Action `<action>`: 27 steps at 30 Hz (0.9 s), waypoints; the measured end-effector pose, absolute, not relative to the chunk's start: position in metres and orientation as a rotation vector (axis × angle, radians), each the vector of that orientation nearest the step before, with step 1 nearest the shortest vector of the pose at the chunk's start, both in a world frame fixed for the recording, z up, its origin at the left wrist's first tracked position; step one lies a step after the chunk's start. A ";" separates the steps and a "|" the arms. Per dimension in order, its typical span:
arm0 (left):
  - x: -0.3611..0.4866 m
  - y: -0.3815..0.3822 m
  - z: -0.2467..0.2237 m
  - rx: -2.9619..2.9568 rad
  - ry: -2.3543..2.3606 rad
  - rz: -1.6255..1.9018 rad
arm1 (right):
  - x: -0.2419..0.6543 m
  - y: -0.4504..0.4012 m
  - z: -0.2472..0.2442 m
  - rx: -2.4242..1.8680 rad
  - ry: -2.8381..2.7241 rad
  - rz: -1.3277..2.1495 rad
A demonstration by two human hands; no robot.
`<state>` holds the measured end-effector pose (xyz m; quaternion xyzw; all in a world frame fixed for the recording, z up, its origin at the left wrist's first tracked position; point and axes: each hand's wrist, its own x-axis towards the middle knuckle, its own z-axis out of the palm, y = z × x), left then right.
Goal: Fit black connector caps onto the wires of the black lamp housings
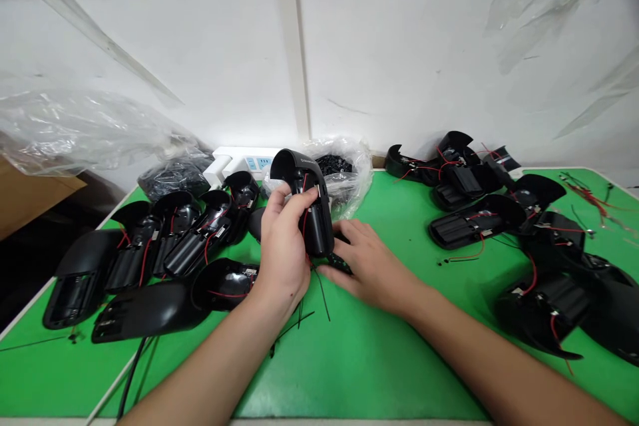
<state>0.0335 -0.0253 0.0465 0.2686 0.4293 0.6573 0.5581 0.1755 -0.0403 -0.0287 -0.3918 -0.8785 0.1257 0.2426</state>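
Note:
My left hand (285, 233) grips a black plastic housing (319, 223) upright above the green table, its open hollow side facing me. A red wire runs inside the housing, and my thumb presses near a small light-coloured part at its inner edge. Beside the housing's lower end, my right hand (367, 263) is low over the table with curled fingers. Something small and dark shows between its thumb and forefinger, too hidden to name. Thin black wires (299, 319) lie on the table below my left wrist.
Several similar black housings (134, 246) with red wires lie on the left, and more (474, 219) on the right. At the back are a white power strip (244, 158) and a clear bag (362, 166) of small black parts. Loose red wires (594, 203) lie far right.

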 end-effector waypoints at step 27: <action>0.035 -0.028 0.046 0.633 1.017 1.487 | 0.174 -0.038 -0.027 -1.230 -2.414 0.250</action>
